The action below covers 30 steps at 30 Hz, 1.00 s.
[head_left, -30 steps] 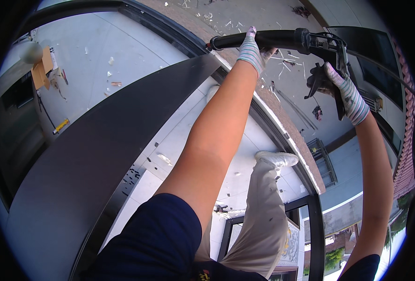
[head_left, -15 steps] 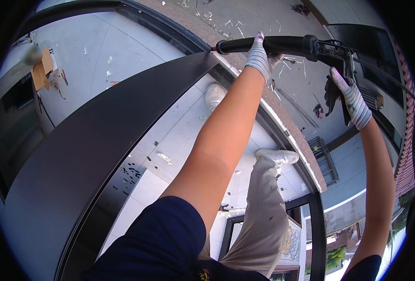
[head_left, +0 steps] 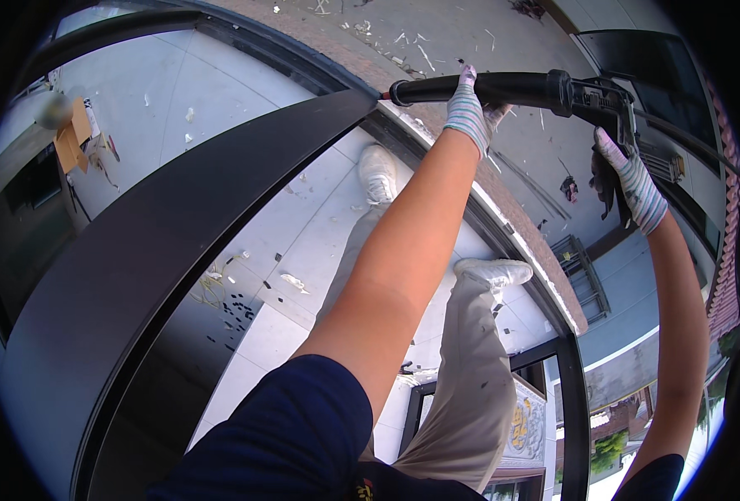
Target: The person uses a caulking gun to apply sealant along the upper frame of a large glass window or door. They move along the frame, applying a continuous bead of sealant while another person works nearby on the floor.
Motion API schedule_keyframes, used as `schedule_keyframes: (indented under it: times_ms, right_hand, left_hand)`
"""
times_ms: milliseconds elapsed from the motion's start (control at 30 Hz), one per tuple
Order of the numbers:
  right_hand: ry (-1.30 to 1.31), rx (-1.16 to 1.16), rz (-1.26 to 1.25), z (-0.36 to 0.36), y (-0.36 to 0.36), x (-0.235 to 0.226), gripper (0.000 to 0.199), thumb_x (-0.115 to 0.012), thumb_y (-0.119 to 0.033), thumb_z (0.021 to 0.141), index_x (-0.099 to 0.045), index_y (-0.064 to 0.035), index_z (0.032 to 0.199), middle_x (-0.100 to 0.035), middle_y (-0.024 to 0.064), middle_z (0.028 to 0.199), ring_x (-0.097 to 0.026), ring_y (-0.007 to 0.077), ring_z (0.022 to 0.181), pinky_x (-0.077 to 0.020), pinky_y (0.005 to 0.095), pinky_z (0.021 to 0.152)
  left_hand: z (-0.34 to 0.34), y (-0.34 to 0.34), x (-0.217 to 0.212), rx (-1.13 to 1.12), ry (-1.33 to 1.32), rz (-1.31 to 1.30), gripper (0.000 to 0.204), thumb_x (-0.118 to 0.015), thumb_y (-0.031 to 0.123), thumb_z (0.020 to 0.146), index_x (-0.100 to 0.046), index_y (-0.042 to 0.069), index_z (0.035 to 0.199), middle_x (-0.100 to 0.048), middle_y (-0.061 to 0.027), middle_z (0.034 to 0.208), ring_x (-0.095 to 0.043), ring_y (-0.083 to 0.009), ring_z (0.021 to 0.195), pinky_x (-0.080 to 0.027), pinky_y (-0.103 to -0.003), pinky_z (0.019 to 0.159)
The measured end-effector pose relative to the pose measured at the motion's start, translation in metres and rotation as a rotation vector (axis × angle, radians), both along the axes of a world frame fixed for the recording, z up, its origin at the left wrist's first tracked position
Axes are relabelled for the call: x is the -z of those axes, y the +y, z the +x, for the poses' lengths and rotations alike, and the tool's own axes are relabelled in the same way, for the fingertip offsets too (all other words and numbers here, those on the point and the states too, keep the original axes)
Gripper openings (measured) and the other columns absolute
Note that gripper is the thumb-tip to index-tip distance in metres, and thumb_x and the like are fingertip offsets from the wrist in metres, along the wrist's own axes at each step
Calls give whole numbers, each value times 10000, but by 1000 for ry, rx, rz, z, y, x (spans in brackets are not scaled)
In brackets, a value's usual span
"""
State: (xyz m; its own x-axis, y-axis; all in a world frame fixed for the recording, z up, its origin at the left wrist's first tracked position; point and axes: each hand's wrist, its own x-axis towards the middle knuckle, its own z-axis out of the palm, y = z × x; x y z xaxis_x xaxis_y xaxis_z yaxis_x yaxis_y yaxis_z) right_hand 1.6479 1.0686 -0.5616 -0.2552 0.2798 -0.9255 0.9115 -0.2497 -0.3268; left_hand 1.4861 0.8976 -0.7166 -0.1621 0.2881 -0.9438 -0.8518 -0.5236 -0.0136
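A long black caulking gun (head_left: pixel 516 90) stretches across the upper right of the head view. Its reddish nozzle tip (head_left: pixel 385 96) is at the far end of a dark frame panel (head_left: pixel 219 192); whether it touches is too small to tell. My left hand (head_left: pixel 470 113), in a striped, stained glove, is closed around the barrel from below, thumb up along its side. At the gun's rear, my right hand (head_left: pixel 637 179), gloved alike, is wrapped round the handle and trigger, with some fingers hidden behind them.
My white shoes (head_left: pixel 493 271) are on pale tiles beside a frame track and stone sill (head_left: pixel 524 242). Scraps and small black bits (head_left: pixel 238 307) litter the tiles. Beyond the sill lies lower, debris-strewn ground (head_left: pixel 436 37). An opened cardboard box (head_left: pixel 73 134) stands at far left.
The view has shifted slightly, so the gun and both hands appear a little lower. The nozzle stays near the panel's end. More of my left shoe and leg shows.
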Motion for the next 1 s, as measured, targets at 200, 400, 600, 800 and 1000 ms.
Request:
schedule_keyframes:
  times_ms: [200,400,600,800,1000]
  right_hand:
    - [236,77,-66,-1,-10,0,728,-686,-691,781,-660,-5,1020,-696,144,890,-707,237,801,-554,360,875]
    - [210,-12,28,16,-6,1,683,-674,-683,800,-654,-21,968,-670,104,817,-694,214,751,-573,344,780]
    - [189,-16,57,36,-5,-1,596,-676,-650,824,-646,-64,926,-648,60,769,-649,162,682,-534,302,664]
    - [150,11,93,59,-5,-1,532,-714,-603,821,-612,-88,901,-630,42,740,-627,149,586,-522,288,527]
    - [88,5,106,75,-3,-3,540,-720,-616,808,-592,-96,872,-600,28,690,-606,140,552,-506,276,500]
  left_hand:
    - [4,-1,4,-6,14,-24,568,-721,369,880,-484,19,1261,-579,-186,1206,-602,-351,1110,-551,-531,966]
    - [21,-3,6,-11,36,27,610,-732,392,866,-476,18,1274,-563,-185,1226,-580,-349,1141,-534,-528,988]
    - [39,-2,4,10,10,1,596,-715,385,881,-467,24,1286,-546,-187,1239,-565,-355,1161,-517,-540,1006]
    - [61,-2,3,-7,45,74,593,-730,365,870,-468,23,1277,-540,-183,1240,-567,-352,1146,-519,-539,1001]
    - [75,1,-4,-5,-55,17,575,-733,342,874,-472,33,1282,-543,-185,1252,-563,-348,1167,-528,-536,993]
